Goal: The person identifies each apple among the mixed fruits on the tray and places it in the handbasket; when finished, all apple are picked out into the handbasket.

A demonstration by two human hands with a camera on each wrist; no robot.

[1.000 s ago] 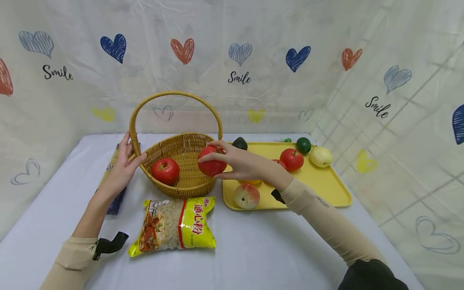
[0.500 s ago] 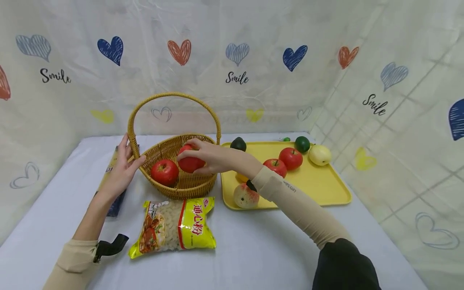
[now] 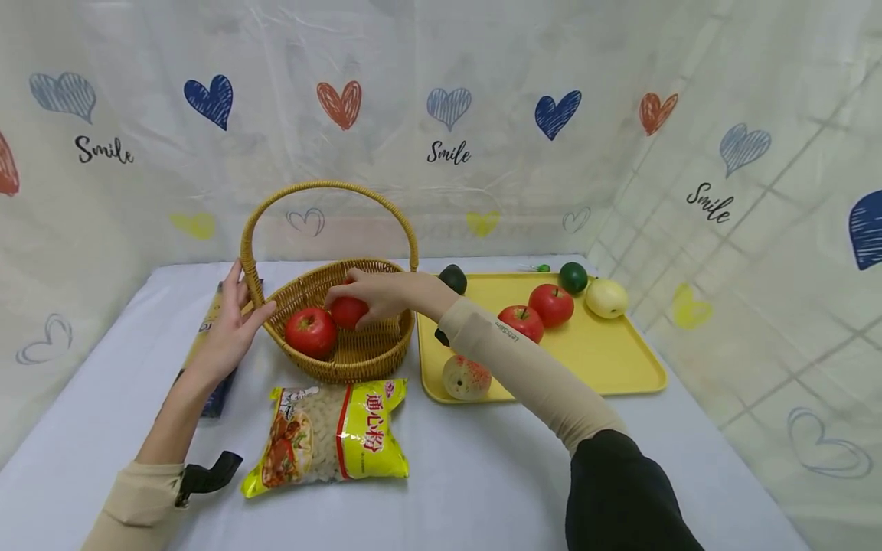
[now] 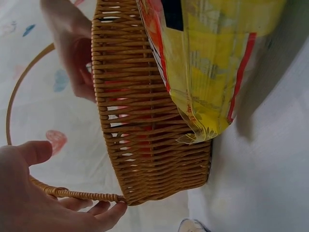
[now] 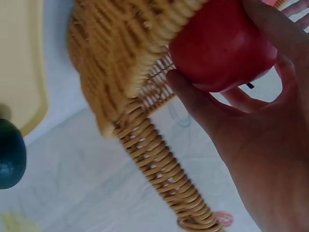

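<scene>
The left hand [image 3: 223, 337] grips the light-looking, probably springy basket [image 3: 356, 373] at the left foot of its handle [image 3: 246, 249]. Inside, right of another apple [image 3: 311, 334], a red apple [image 3: 347, 313] is clasped by the right hand [image 3: 382, 293]; likely firm and slick, it is best cupped round its widest part.

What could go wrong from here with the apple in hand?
The right hand holds one apple close by the other apple in the basket; they might knock. The left hand touches only one side, so a bump could shift the basket, perhaps into the yellow bag just in front.
</scene>
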